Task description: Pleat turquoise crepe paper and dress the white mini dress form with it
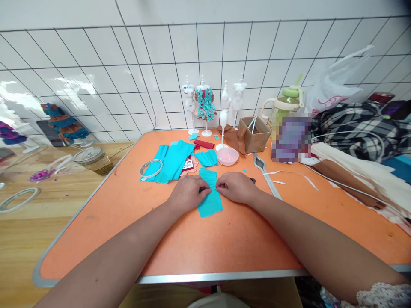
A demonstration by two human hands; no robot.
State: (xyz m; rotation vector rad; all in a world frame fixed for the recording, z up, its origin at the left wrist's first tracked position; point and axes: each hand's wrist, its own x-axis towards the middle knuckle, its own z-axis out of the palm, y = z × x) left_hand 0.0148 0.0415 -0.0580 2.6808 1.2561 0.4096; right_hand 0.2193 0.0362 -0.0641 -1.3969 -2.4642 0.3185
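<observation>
A strip of turquoise crepe paper [210,206] lies on the orange table, its long side running away from me. My left hand [189,192] pinches its left edge between thumb and fingers. From the other side my right hand [236,187] is closed on the right edge, fingertips almost meeting the left ones. Beyond the hands is a smaller turquoise piece [207,158], with a pink bowl [227,156] to its right. More turquoise crepe paper [175,160] is spread at the left, a roll of white tape [151,168] resting on it.
Several small white dress forms stand by the tiled wall, one wearing a turquoise ruffled dress [205,105]. A cardboard box [254,134], scissors [259,162], a green-lidded bottle [290,100] and a plaid cloth [346,128] are to the right. A lidded jar [93,159] stands on the wooden table at left.
</observation>
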